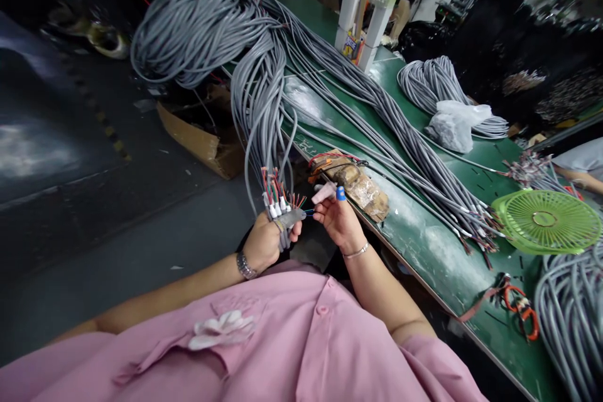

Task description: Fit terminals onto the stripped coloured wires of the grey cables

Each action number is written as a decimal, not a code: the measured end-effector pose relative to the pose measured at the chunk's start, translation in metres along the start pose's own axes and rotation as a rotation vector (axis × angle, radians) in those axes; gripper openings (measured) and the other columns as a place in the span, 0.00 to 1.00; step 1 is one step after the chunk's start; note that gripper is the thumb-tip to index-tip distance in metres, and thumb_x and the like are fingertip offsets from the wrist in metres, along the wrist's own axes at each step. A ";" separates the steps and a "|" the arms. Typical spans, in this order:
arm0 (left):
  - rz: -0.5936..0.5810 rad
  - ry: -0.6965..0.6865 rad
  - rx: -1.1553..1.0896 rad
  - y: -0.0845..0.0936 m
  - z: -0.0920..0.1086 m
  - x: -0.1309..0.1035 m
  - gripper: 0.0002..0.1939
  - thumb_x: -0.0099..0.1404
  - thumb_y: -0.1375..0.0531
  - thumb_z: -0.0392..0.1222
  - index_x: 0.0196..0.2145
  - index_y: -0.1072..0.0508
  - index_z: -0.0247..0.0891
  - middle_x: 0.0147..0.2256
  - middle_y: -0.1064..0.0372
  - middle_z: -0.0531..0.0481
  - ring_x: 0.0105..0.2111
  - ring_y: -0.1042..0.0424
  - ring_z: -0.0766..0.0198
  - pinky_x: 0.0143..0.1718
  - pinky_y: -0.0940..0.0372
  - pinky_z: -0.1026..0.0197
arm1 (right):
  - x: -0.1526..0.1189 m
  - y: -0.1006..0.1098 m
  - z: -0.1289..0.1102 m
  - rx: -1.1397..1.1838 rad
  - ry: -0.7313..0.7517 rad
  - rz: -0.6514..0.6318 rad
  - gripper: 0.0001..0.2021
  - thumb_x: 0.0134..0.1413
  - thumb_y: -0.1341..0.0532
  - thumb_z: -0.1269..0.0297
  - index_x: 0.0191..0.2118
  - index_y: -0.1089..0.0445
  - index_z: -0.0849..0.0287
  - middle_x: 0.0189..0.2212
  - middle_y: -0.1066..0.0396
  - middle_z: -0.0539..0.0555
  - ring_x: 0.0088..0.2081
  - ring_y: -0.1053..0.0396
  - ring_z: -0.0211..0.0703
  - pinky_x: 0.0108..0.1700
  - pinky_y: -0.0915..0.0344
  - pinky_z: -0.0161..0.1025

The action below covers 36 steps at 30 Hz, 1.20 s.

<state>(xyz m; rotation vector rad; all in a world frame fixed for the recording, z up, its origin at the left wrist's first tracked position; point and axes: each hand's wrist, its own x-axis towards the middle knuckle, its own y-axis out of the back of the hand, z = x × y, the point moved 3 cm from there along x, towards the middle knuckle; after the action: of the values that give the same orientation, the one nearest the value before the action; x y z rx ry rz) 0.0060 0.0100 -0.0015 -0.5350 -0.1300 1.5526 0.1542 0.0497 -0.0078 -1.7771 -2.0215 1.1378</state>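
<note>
My left hand [266, 240] is closed around the ends of several grey cables [264, 94], with a grey wrap on what looks like its thumb. From these ends stick out thin coloured wires [273, 188], red, green, white and black, above white collars. Just to the right, my right hand [340, 225] pinches a thin dark-blue wire [309, 211] that runs across from the left hand. One right finger wears a pale pink cover [324, 193] and another a blue cap [340, 193].
Long grey cables [377, 97] lie along the green table [424, 264], beside a taped brown block [360, 185]. A green fan [544, 220] and orange-handled scissors [521, 311] are at the right. Another person's arm [579, 179] shows behind. A cardboard box [198, 138] stands below, left.
</note>
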 end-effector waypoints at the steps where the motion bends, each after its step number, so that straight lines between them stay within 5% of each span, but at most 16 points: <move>1: 0.005 -0.008 -0.017 -0.001 0.001 0.000 0.10 0.55 0.36 0.43 0.23 0.28 0.34 0.18 0.33 0.53 0.16 0.37 0.70 0.17 0.42 0.67 | 0.000 -0.001 -0.001 -0.016 0.018 0.006 0.20 0.48 0.35 0.45 0.36 0.28 0.59 0.29 0.30 0.50 0.28 0.35 0.34 0.30 0.33 0.31; 5: 0.021 -0.013 -0.070 -0.007 0.005 0.003 0.10 0.55 0.36 0.43 0.24 0.28 0.34 0.17 0.34 0.55 0.16 0.38 0.71 0.16 0.43 0.67 | 0.000 -0.002 -0.003 -0.050 0.085 0.012 0.14 0.49 0.33 0.53 0.36 0.28 0.58 0.30 0.30 0.49 0.27 0.36 0.32 0.29 0.34 0.30; 10: 0.031 0.000 -0.071 -0.012 0.006 0.007 0.11 0.55 0.35 0.43 0.23 0.29 0.34 0.17 0.34 0.54 0.15 0.38 0.71 0.16 0.44 0.68 | 0.007 0.002 0.004 -0.028 0.129 -0.012 0.20 0.53 0.38 0.45 0.38 0.28 0.59 0.30 0.29 0.50 0.27 0.37 0.33 0.30 0.33 0.32; 24: 0.036 0.052 -0.126 -0.017 -0.001 0.019 0.09 0.53 0.36 0.42 0.25 0.27 0.32 0.17 0.33 0.53 0.15 0.38 0.71 0.16 0.43 0.68 | 0.023 -0.001 0.013 0.100 0.030 -0.165 0.20 0.53 0.40 0.42 0.36 0.30 0.57 0.23 0.37 0.46 0.24 0.41 0.35 0.32 0.33 0.35; 36: 0.041 0.094 -0.040 -0.018 -0.003 0.013 0.12 0.52 0.36 0.44 0.20 0.31 0.34 0.14 0.37 0.53 0.14 0.40 0.70 0.14 0.45 0.68 | 0.029 -0.001 0.013 0.261 0.101 -0.128 0.12 0.55 0.36 0.53 0.38 0.29 0.56 0.25 0.32 0.46 0.24 0.37 0.33 0.30 0.34 0.31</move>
<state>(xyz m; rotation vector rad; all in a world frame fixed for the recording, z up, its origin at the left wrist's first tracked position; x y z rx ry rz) 0.0243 0.0235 0.0004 -0.6452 -0.0788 1.5639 0.1387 0.0707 -0.0254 -1.5243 -1.8074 1.1851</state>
